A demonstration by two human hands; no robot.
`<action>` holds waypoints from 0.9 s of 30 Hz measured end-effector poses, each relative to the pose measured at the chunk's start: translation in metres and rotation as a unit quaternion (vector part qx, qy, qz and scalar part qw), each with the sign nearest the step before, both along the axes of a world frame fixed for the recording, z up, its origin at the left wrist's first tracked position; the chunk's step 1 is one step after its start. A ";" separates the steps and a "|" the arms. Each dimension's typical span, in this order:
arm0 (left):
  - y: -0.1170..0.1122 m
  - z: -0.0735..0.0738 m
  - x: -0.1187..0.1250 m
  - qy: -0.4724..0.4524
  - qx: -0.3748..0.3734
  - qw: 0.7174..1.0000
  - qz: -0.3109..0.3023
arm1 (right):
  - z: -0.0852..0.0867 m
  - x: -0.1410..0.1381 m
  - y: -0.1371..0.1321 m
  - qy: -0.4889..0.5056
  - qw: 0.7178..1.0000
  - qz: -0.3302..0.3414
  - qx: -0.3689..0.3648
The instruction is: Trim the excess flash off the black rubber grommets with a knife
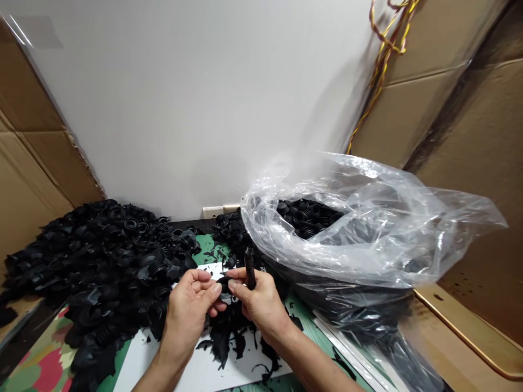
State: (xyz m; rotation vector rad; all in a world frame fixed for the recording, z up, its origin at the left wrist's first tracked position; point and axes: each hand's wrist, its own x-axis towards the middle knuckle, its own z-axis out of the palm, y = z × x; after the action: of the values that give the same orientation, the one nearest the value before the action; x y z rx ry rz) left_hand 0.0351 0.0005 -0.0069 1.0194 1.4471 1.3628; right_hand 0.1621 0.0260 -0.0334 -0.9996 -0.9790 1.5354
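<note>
My left hand (pixel 188 310) and my right hand (pixel 261 305) meet low in the middle of the view. Between their fingertips is a small black rubber ring (pixel 223 286), partly hidden by my fingers. My left fingers pinch it, and my right fingers press against its other side. My right hand also grips a dark cylindrical tool (pixel 249 268) standing nearly upright; its tip is out of sight behind my fingers. Under both hands lies a white sheet (pixel 163 362) strewn with black rubber scraps (pixel 229 337).
A large heap of black rubber bellows (pixel 102 267) lies left of my hands. A clear plastic bag (pixel 368 234) full of similar parts bulges on the right. Green patterned matting (pixel 208 250) shows beneath, with cardboard (pixel 449 109) and a white wall (pixel 183 98) behind.
</note>
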 end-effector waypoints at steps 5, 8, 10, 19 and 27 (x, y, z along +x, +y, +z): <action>-0.002 -0.004 -0.002 0.171 0.098 0.980 -0.023 | 0.004 -0.002 -0.003 0.051 0.997 -0.012 -0.052; -0.004 -0.002 -0.004 0.285 0.180 0.941 -0.036 | 0.007 -0.001 -0.004 0.099 0.991 -0.008 -0.085; -0.005 -0.001 -0.005 0.327 0.216 0.919 -0.050 | 0.007 0.000 -0.004 0.130 0.987 0.001 -0.099; -0.011 0.005 -0.011 0.491 0.230 0.837 -0.070 | 0.003 0.001 -0.003 0.189 0.974 0.019 -0.123; -0.013 0.012 -0.007 0.606 0.214 0.762 -0.075 | -0.001 0.001 -0.004 0.193 0.974 0.017 -0.119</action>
State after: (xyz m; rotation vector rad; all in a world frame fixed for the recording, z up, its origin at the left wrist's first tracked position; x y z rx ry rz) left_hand 0.0279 -0.0122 0.0053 2.5656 1.8415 0.8566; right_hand 0.1629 0.0222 -0.0341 -0.8046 -0.5486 1.8214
